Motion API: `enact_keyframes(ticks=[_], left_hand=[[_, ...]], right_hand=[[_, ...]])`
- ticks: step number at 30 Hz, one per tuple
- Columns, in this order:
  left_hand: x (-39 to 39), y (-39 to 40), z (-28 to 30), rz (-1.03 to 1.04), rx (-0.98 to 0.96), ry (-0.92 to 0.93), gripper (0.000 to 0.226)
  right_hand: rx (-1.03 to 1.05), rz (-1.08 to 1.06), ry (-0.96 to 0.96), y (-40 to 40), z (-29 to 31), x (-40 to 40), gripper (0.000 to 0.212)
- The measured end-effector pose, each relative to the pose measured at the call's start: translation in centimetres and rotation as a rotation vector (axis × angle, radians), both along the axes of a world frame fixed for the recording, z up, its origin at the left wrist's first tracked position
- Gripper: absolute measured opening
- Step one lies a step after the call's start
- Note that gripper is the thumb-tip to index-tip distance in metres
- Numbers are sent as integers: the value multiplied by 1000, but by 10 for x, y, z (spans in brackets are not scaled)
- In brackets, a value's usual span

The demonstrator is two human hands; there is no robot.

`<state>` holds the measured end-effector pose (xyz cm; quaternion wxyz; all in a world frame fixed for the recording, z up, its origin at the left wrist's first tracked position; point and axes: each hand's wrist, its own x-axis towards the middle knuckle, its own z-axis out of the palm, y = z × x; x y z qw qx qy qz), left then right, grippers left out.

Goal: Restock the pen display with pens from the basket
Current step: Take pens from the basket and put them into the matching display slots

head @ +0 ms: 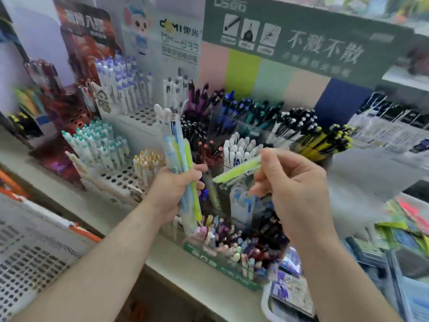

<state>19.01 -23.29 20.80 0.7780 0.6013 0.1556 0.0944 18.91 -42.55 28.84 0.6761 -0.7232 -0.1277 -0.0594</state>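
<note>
— Fingers [260, 180] of the right hand [299, 191] pinch one lime-green pen [236, 169] near its end, barrel lying almost level and pointing toward nine o'clock. What about the other side?

— Left hand [176, 189] is curled tight round a bundle of pens [180, 154], pastel blue and green, standing upright with the caps at twelve o'clock (one cap looks like rabbit ears, though blur makes that a guess).

— So which step is this?

— Sorting one out of the bunch, I'd judge: a single pen is apart from the bundle and hangs above the clear pen display [241, 205], not yet in any cup.

— Where does it belong?

— Hard to say. The compartments below hold dark, white, red-tipped and yellow-black pens; at five o'clock from the left hand, the front row [229, 245] has pastel caps that seem the nearest match.

— And the next move?

— Tip the pen from level to upright, nib down, then lower it into a gap between neighbours without knocking them.

— The basket?

— A white perforated basket [27, 263] with an orange rim sits at eight o'clock, beside the pale worktop [185, 270]; I can't make out pens in it. Perforated white racks [120, 175] of pens stand at ten o'clock.
</note>
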Motion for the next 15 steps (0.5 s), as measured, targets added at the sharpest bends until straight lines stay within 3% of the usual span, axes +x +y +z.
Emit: enact_keyframes(ticks=[6,15], left_hand=[[-2,-6,6,46,-85,2,19],[1,8,12,-44,-195,-30,6]], right_hand=[[-331,-111,-229,2,-14,26,25],[-841,-52,-104,41,-44,45,24]])
